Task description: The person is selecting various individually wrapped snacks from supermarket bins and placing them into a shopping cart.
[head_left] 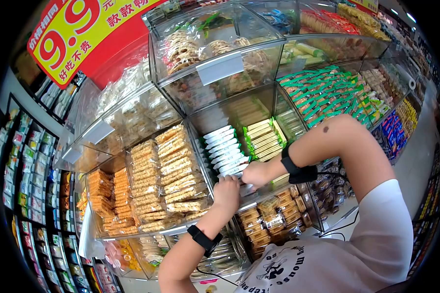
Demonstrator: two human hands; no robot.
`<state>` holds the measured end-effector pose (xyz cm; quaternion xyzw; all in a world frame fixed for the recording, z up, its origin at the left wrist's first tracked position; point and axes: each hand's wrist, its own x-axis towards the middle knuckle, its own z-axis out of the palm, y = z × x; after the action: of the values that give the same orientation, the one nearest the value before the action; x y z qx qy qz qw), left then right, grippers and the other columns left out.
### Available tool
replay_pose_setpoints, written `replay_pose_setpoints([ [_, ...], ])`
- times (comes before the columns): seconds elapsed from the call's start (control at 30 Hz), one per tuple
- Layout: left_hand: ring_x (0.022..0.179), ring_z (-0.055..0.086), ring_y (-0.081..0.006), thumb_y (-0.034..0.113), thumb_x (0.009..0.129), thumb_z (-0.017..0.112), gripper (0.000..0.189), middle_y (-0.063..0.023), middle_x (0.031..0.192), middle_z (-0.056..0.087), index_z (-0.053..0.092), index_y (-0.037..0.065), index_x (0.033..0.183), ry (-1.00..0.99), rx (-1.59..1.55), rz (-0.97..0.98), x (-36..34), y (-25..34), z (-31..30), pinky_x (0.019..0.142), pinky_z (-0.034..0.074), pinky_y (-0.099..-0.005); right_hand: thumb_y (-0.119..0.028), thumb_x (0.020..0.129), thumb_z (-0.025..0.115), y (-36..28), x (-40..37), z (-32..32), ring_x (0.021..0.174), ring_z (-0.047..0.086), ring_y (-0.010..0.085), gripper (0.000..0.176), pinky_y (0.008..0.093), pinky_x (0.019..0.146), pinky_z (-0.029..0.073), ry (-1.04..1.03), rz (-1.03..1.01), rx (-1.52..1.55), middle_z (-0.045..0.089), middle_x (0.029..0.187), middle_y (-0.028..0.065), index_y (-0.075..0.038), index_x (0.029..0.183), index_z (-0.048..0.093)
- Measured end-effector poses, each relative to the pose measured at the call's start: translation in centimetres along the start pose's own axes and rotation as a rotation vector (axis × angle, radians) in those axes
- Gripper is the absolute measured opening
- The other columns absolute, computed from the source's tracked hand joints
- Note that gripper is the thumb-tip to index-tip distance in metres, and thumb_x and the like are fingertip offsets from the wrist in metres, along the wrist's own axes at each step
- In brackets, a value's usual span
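My left hand point(226, 193) reaches over the front edge of a clear bin point(263, 103), its fingers curled at the near end of a row of white snack packets point(223, 146). Right beside it, my right hand point(257, 174) is closed low over the same row, close to the left fingertips. A pale, shiny wrapper point(248, 188) shows just below the right fingers. What either hand grips is hidden by the fingers. In the same bin, green-edged packets of pale sticks point(264, 139) stand to the right of the white ones.
Left of my hands, bins hold packed crispy bars point(173, 166) and orange snacks point(115, 198). Brown biscuits point(274, 215) fill a lower bin. Green-striped packets point(322, 95) lie at the upper right. Clear dividers and price-tag holders point(220, 67) edge the bins. Stocked shelves point(34, 166) stand at far left.
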<state>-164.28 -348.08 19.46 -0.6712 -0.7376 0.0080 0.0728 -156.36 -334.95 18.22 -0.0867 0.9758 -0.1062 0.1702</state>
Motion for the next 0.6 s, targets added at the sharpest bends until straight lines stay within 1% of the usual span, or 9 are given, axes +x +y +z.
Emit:
replay_pose_setpoints([
  [0.07, 0.070, 0.056, -0.0271, 0.017, 0.062, 0.060, 0.016, -0.0138, 0.069, 0.057, 0.059, 0.004, 0.070, -0.242, -0.211, -0.034, 0.1, 0.1, -0.4, 0.059, 0.046, -0.0330, -0.032, 0.056, 0.065, -0.2, 0.6, 0.1, 0.062, 0.055, 0.0284, 0.032, 0.0367, 0.057, 0.045, 0.090, -0.067, 0.031, 0.056, 0.061, 0.0157, -0.001, 0.064, 0.059],
  [0.17, 0.070, 0.056, -0.0291, 0.021, 0.067, 0.056, 0.020, -0.0162, 0.070, 0.057, 0.059, 0.002, 0.072, -0.510, -0.322, -0.070, 0.5, -0.3, -0.4, 0.062, 0.045, -0.0355, -0.035, 0.061, 0.062, 0.6, 0.1, -1.6, 0.055, 0.054, 0.0285, 0.034, 0.0362, 0.053, 0.044, -0.124, -0.117, 0.015, 0.054, 0.055, 0.0130, -0.002, 0.058, 0.054],
  [0.27, 0.075, 0.056, -0.0290, 0.017, 0.069, 0.050, 0.018, -0.0162, 0.077, 0.058, 0.060, 0.002, 0.073, -0.634, -0.283, -0.023, 0.9, -0.4, -0.5, 0.065, 0.046, -0.0354, -0.034, 0.080, 0.041, 4.9, -0.1, -1.1, 0.047, 0.055, 0.0156, 0.040, 0.0286, 0.044, 0.044, -0.627, 0.187, 0.441, 0.057, 0.054, 0.0077, -0.001, 0.062, 0.055],
  [0.3, 0.073, 0.056, -0.0299, 0.020, 0.070, 0.050, 0.021, -0.0163, 0.076, 0.058, 0.060, 0.002, 0.073, -0.609, -0.312, -0.014, 0.8, -0.6, -0.1, 0.064, 0.045, -0.0364, -0.027, 0.080, 0.043, 5.8, -0.8, -1.4, 0.056, 0.058, 0.0199, 0.028, 0.0306, 0.055, 0.047, -0.838, 0.290, 0.499, 0.059, 0.066, 0.0098, -0.002, 0.075, 0.055],
  [0.33, 0.072, 0.055, -0.0308, 0.024, 0.071, 0.051, 0.023, -0.0165, 0.074, 0.057, 0.059, 0.002, 0.072, -0.585, -0.340, -0.005, 0.6, -0.8, 0.7, 0.063, 0.044, -0.0374, -0.023, 0.079, 0.043, 7.0, -1.8, -1.2, 0.073, 0.058, 0.0199, 0.025, 0.0323, 0.064, 0.045, -1.003, 0.244, 0.492, 0.059, 0.082, 0.0086, -0.003, 0.089, 0.054],
  [0.37, 0.070, 0.054, -0.0318, 0.027, 0.072, 0.051, 0.026, -0.0166, 0.073, 0.057, 0.059, 0.002, 0.072, -0.556, -0.372, 0.013, 0.8, -0.8, 1.2, 0.062, 0.043, -0.0384, -0.023, 0.076, 0.045, 6.9, -4.2, -0.5, 0.079, 0.055, 0.0183, 0.026, 0.0328, 0.068, 0.043, -1.073, 0.261, 0.507, 0.056, 0.094, 0.0064, -0.006, 0.095, 0.054],
  [0.43, 0.070, 0.054, -0.0326, 0.023, 0.074, 0.048, 0.024, -0.0180, 0.073, 0.056, 0.058, 0.001, 0.076, -0.510, -0.468, 0.008, 0.9, -0.6, 0.5, 0.063, 0.043, -0.0392, -0.023, 0.074, 0.046, 8.6, -4.1, 4.9, 0.078, 0.053, 0.0180, 0.026, 0.0327, 0.068, 0.041, -1.108, 0.484, 0.490, 0.054, 0.098, 0.0059, -0.008, 0.095, 0.054],
  [0.53, 0.070, 0.054, -0.0334, 0.021, 0.075, 0.046, 0.023, -0.0190, 0.073, 0.056, 0.057, 0.002, 0.082, -0.380, -0.626, -0.018, 0.1, -0.4, 0.7, 0.063, 0.043, -0.0395, -0.024, 0.074, 0.045, 9.8, -4.1, 8.8, 0.084, 0.047, 0.0198, 0.043, 0.0309, 0.066, 0.042, -1.246, 0.376, 0.709, 0.050, 0.099, 0.0082, -0.008, 0.113, 0.039],
  [0.6, 0.070, 0.054, -0.0346, 0.021, 0.076, 0.044, 0.022, -0.0195, 0.073, 0.055, 0.056, 0.005, 0.086, -0.302, -0.662, -0.018, -0.7, -0.3, 0.0, 0.064, 0.044, -0.0399, -0.023, 0.073, 0.045, 8.7, -4.7, 6.1, 0.082, 0.046, 0.0193, 0.040, 0.0302, 0.065, 0.042, -1.103, 0.438, 0.590, 0.051, 0.094, 0.0078, -0.006, 0.109, 0.042],
])
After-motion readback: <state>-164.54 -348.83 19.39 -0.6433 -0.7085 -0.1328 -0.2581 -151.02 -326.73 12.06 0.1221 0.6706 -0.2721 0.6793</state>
